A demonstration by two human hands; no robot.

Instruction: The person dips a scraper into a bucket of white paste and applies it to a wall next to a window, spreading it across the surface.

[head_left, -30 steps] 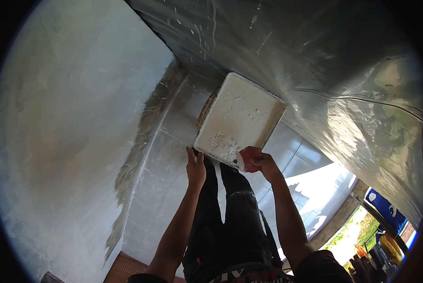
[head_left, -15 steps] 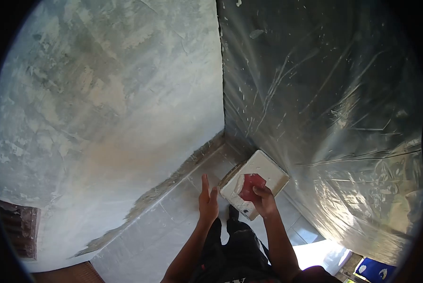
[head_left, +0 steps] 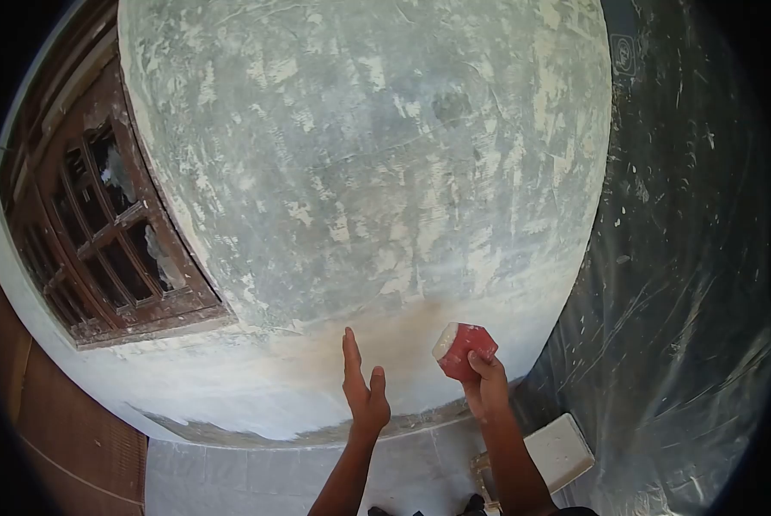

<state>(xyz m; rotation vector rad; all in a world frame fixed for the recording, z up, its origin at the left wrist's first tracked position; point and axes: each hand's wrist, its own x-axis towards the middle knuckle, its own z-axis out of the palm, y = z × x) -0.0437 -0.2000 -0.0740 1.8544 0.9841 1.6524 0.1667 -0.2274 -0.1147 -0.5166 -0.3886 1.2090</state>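
The person's right hand (head_left: 487, 375) was closed around a flat, red, many-sided plastic scraper (head_left: 471, 353), thumb pressed on its face, with creamy white paste (head_left: 445, 341) along the edge toward the left hand. The step in hand appeared to be holding the loaded scraper up before the mottled grey-green and white plaster wall (head_left: 360, 215); whether it touched the wall could not be told. A next move would have called for a firm grip and a steady edge, so no paste dropped. The left hand (head_left: 367, 401) was open and empty, to the left of the right hand, its fingers up and thumb spread. Below the right hand, partly behind its forearm, was 1 shallow, white, rectangular tray (head_left: 562, 449). Dark, glossy plastic sheeting (head_left: 669, 292) hung to that hand's right.
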